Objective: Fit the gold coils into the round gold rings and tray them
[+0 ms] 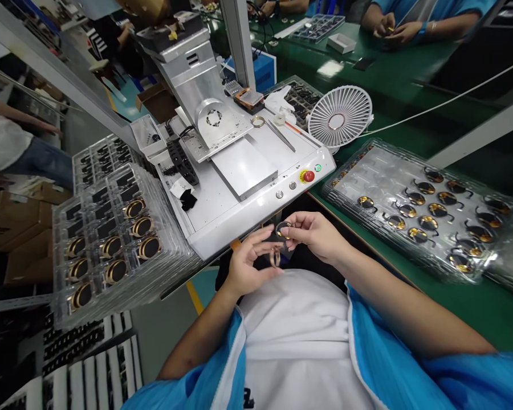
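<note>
In front of my body, my left hand [250, 261] grips a thin gold ring [275, 257] between thumb and fingers, its opening turned sideways. Close beside it, my right hand [310, 234] pinches a small round dark disc [284, 229] with a lighter rim. The two parts are apart, with the disc slightly above the ring. Both hands are just off the front edge of a white bench machine [239, 225]. To the right, a clear tray [354, 176] carries several similar dark-and-gold discs with short black tails.
At left, stacked clear trays [100, 228] hold gold-rimmed round pieces. The machine bears a red stop button [308, 176], tweezers [281, 137] and another gold ring [257, 121]. A white fan [340, 117] stands behind. Across the green table, another person's hands [395, 31] handle a small part.
</note>
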{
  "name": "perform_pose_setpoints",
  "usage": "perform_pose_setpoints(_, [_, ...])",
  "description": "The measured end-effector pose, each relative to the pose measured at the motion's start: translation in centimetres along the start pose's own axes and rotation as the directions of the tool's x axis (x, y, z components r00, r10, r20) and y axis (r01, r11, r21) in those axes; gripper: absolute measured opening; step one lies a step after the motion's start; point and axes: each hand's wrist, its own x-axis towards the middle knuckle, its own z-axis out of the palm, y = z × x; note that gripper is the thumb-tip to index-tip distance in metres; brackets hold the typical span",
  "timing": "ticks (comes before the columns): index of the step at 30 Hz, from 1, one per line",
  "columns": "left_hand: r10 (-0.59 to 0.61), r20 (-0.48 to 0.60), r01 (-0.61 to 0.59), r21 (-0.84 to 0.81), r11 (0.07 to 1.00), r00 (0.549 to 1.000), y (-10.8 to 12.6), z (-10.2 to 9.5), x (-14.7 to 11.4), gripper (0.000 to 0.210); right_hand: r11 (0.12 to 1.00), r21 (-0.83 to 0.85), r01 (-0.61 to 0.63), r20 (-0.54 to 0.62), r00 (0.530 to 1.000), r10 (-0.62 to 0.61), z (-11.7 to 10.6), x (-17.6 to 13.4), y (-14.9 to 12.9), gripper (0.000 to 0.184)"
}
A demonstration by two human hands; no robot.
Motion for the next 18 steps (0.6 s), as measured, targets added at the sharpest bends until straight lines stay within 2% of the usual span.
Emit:
perform_pose_setpoints(2, [-0.005,-0.088,-0.006,-0.118,0.993,0.996,-0.1,0.1,0.3,0.063,0.999,-0.009,-0.036,0.047,0.998,0.037,0.2,-0.3,-0.3,0.04])
perform_pose_setpoints(4, [-0.005,-0.16,-0.027,-0.196,0.98,0.987,-0.2,0.2,0.6,0.054,0.997,-0.022,-0.08,0.094,0.992,0.082,0.6,-0.5,-0.5,0.039])
perform_pose_setpoints(6, [0.001,-0.203,-0.051,-0.242,0.969,0.979,-0.5,0.3,0.7,0.053,0.991,-0.01,-0.131,0.119,0.984,0.131,1.2,-0.8,-0.5,0.041])
perform_pose_setpoints(9, [-0.036,-0.219,-0.02,-0.251,0.968,0.975,-0.9,0.5,0.6,0.059,0.982,0.052,-0.184,0.1,0.979,0.178,2.3,-1.1,-0.1,0.043])
perform_pose_setpoints(11, [-0.071,-0.242,0.012,-0.235,0.972,0.968,-1.2,0.6,0.5,0.063,0.986,0.066,-0.152,0.056,0.987,0.148,3.0,-1.3,0.3,0.044])
perform_pose_setpoints(14, [-0.092,-0.289,0.03,-0.212,0.977,0.953,-1.3,0.7,0.3,0.065,0.999,0.006,-0.035,-0.008,0.999,0.035,3.8,-1.6,0.6,0.04])
perform_pose_setpoints(18, [-0.046,-0.292,-0.018,-0.212,0.977,0.955,-1.2,0.7,0.3,0.061,0.996,-0.084,0.033,-0.013,0.999,-0.034,4.3,-1.7,0.5,0.036])
